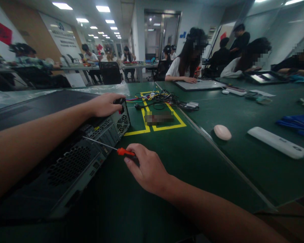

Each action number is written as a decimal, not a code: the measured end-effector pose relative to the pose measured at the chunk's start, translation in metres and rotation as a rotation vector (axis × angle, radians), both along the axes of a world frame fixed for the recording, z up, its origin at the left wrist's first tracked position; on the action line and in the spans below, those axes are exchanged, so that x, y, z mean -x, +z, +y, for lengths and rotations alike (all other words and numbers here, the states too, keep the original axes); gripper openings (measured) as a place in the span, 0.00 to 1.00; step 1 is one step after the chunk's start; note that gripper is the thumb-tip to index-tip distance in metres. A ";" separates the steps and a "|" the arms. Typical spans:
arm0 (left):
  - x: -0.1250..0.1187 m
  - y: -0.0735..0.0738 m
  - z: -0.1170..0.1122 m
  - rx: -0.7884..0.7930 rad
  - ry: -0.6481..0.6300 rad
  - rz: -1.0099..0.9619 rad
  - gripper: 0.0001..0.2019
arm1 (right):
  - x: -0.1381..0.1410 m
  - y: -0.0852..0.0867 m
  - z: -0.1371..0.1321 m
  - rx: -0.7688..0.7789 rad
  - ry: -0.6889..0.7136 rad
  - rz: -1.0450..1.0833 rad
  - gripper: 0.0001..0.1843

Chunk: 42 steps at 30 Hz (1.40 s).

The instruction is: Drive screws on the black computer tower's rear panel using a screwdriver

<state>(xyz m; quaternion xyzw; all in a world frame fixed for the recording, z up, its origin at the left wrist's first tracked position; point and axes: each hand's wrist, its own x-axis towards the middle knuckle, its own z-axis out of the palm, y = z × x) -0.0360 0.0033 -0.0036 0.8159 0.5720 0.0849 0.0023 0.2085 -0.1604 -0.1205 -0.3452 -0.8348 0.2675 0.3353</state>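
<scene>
Orange plastic handle, and my right hand (148, 170) is wrapped round it: fingers and thumb closed snug on the screwdriver (108, 148), nothing else in that grip. The thin steel shaft runs out ahead and left of my knuckles, tip at the back panel of the computer case (66, 168); whether it touches, I can't tell. The case lies on its side on the green mat (192, 158).

I judge the tool light and stiff and the handle a little slick, so the hold belongs on the fat part, where I have it. The case looks heavy and rigid, sheet metal with likely sharp vent edges, so it's best held at a corner. That's where my left hand (105, 104) is, beyond the tip, fingers curled over the top corner just above the fan grille (122, 124), on a small black-and-red part I can't make out.

Further out past the grip, a tangle of cables (162, 98) sits in a yellow tape outline (167, 127). Well off to the right lie a pink oval object (222, 132) and a white bar (277, 142).
</scene>
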 end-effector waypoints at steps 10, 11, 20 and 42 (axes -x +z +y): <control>-0.002 0.000 -0.001 -0.001 0.017 -0.002 0.39 | 0.000 0.004 -0.001 0.006 -0.010 -0.015 0.11; -0.002 0.000 -0.001 0.000 0.017 0.000 0.39 | 0.000 0.004 -0.001 0.004 -0.010 -0.013 0.11; 0.000 0.000 0.001 -0.010 0.010 0.003 0.38 | 0.000 0.005 -0.002 0.014 -0.014 -0.006 0.11; -0.001 0.000 -0.001 -0.001 0.003 -0.010 0.38 | 0.001 0.006 -0.004 0.032 -0.028 -0.018 0.18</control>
